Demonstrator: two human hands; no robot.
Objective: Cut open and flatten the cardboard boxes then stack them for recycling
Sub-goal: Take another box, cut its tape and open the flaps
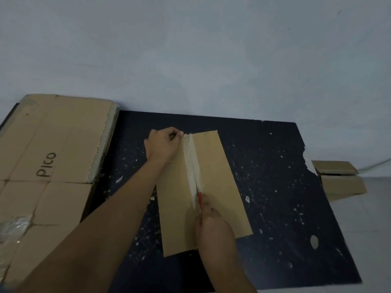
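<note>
On the dark tabletop [275, 187], the right hand [213, 227], fingers clamped on the red cutter [199, 198], could slip along the box [213, 170] tape toward the left hand [163, 144], whose fingers pinch the far flap.

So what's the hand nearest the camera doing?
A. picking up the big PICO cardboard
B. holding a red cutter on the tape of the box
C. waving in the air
B: the right hand holds a red cutter on the white tape along the middle of the box, while the left hand steadies its far end.

The right hand [213, 229] hid most of the red cutter [199, 200]; the flattened cardboard stack [42, 166] ran off the frame's left edge.
</note>
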